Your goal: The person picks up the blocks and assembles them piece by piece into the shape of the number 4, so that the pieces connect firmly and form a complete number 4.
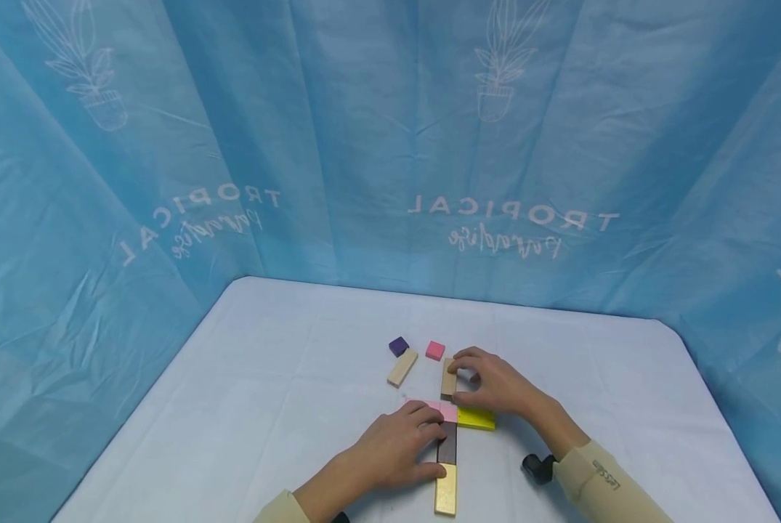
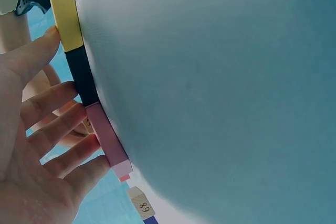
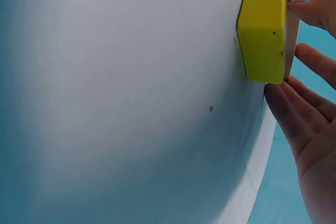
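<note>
One dark block (image 1: 450,447) lies beside the left hand (image 1: 393,444), whose spread fingers likely steady it; beyond it, the right hand (image 1: 498,383) pinches a wooden block (image 1: 447,381) end to end, likely for alignment.

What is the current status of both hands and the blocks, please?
Left hand touching gold block and dark block. Right hand pinching wooden block. Second wooden block lying apart from it, apparently not in the way.

Head cam bright, soft shadows on table (image 1: 298,363); wrist cams dimmer w/ blue cast, detail poss. soft.
</note>
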The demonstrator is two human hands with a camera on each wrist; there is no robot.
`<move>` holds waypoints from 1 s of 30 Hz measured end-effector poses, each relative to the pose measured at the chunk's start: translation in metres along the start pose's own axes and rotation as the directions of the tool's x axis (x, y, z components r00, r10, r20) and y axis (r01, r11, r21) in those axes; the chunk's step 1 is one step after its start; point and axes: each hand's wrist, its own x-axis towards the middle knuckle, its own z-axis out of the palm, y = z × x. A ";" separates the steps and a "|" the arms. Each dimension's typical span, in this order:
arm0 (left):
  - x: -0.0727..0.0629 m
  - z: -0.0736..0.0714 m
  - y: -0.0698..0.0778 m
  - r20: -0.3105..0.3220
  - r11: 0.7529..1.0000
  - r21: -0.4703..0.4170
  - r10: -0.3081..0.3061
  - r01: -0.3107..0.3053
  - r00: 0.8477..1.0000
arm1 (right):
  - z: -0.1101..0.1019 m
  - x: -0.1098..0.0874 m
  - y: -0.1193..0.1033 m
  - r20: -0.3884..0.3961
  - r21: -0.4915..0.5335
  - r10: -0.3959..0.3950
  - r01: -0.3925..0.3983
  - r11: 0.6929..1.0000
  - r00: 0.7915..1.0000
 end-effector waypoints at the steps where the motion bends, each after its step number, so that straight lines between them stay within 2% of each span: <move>1: 0.000 0.000 0.000 -0.002 1.000 -0.001 0.000 0.000 1.000 | 0.000 -0.001 -0.001 -0.001 -0.008 -0.002 0.002 1.000 1.000; 16: -0.002 0.000 0.000 -0.015 1.000 -0.001 0.004 -0.004 1.000 | 0.005 -0.002 -0.008 -0.014 -0.083 0.023 -0.024 0.996 1.000; 30: -0.002 0.000 0.000 -0.022 1.000 -0.003 0.012 -0.012 1.000 | 0.001 -0.004 -0.012 -0.007 -0.070 0.029 -0.029 0.997 1.000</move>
